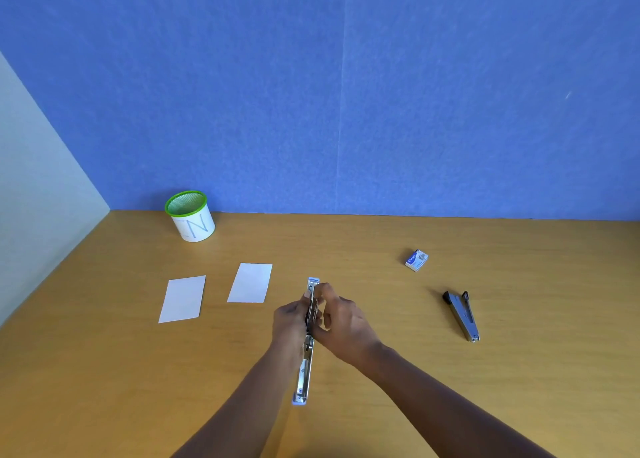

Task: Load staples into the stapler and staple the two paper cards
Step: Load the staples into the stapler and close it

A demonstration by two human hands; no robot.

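Working on the stapler [304, 364], swung fully open and stretched in a long line from close to the desk's [519, 371] near edge toward its middle, probably to bare the staple channel for loading. Clasping its midsection from the left with the left hand [289, 322], fingers curled round the metal, seemingly to steady the long body against rolling. Pinching the same midsection from the right with the right hand [343, 322], thumb and forefinger closing at the channel (whether on a strip of staples or on bare metal, too small to tell). Judging the loading step as under way, with the stapling not yet begun.

Lying flat and apart from each other toward the desk's left edge, well clear of both hands: the left card [182, 298] and the right card [250, 282], likely parked there until needed. Sitting out toward the right edge: the staple box [417, 260], and nearer than it a second, dark stapler [462, 315], untouched. Standing in the far left corner: a green-rimmed cup [190, 217].
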